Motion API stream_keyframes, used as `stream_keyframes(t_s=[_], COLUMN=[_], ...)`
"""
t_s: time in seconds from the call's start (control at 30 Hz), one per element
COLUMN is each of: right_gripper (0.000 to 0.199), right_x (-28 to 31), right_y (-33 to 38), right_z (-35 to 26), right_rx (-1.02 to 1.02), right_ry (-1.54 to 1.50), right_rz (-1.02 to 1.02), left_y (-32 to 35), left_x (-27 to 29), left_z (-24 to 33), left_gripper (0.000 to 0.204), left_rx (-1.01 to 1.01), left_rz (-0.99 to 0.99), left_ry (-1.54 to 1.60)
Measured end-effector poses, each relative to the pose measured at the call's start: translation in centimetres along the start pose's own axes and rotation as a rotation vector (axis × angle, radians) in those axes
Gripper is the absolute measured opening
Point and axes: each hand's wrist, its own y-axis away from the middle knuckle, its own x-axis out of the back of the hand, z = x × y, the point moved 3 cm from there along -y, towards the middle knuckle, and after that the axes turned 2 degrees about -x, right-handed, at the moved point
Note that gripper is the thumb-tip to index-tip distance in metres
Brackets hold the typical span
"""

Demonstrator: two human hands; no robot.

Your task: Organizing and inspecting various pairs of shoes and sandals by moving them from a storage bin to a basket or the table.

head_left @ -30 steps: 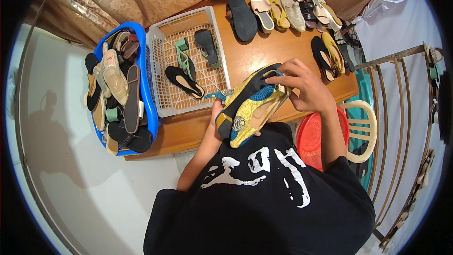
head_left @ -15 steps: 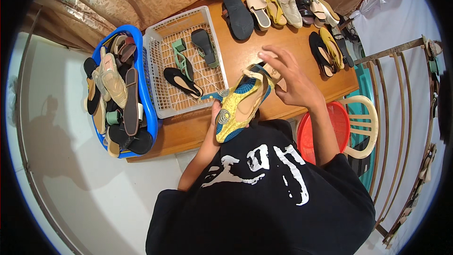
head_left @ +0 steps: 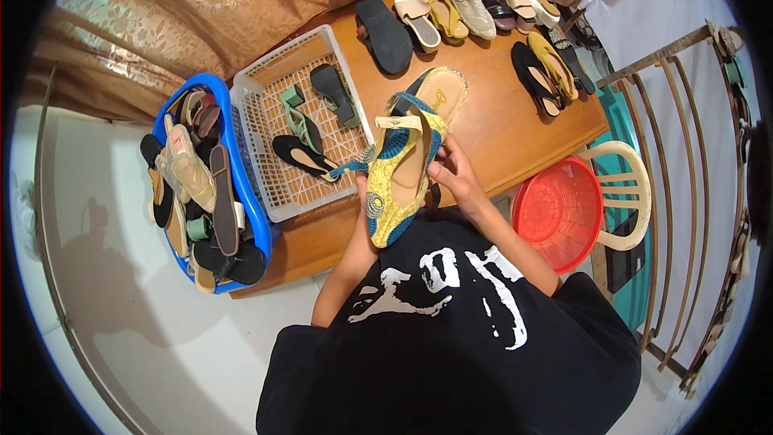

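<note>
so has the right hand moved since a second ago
Yes. The right hand has come back from the far end of the yellow and blue sandal to its near half, toward the table's near edge.

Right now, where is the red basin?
In the head view, the red basin sits on the floor at the person's right, just below the wooden table edge and against the cream plastic chair.

A bare strip of table (head_left: 491, 125) is left open between the white basket (head_left: 258, 113) and the shoes (head_left: 451, 12) lined along the far edge.
</note>
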Motion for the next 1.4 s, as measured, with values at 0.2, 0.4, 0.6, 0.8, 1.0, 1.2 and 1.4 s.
stream_keyframes(t_s=[0.2,0.4,0.6,0.8,1.0,1.2,1.4], right_gripper=[0.049,0.044,0.047,0.048,0.046,0.038,0.047], right_x=[-1.9,-0.2,1.7,4.9,10.1,15.6,22.1], right_y=[0.5,0.4,0.4,0.5,1.0,0.5,0.3], right_z=[-2.1,-0.5,-0.4,-0.4,-0.8,-2.2,-4.0], right_rx=[-0.041,0.051,0.047,0.023,-0.045,-0.174,-0.213], right_ry=[-0.2,-0.358,-0.46,-0.46,-0.358,-0.425,-0.31], right_rz=[0.005,0.127,0.189,0.158,0.147,0.197,0.264], left_y=[-1.1,-0.7,-1.6,-2.7,-5.3,-9.8,-13.9], left_x=[2.1,-1.1,-2.4,-5.9,-10.4,-14.9,-20.0], left_z=[-6.6,-2.7,-1.3,1.9,2.0,-0.4,-2.9], left_gripper=[0.074,0.035,0.031,0.07,0.04,0.025,0.041], left_rx=[0.078,-0.062,-0.631,-0.254,-0.045,0.098,0.187], left_rz=[-0.045,-0.219,0.034,-0.153,-0.168,-0.231,-0.338], left_ry=[0.089,0.452,-0.463,0.001,-0.111,-0.023,0.066])
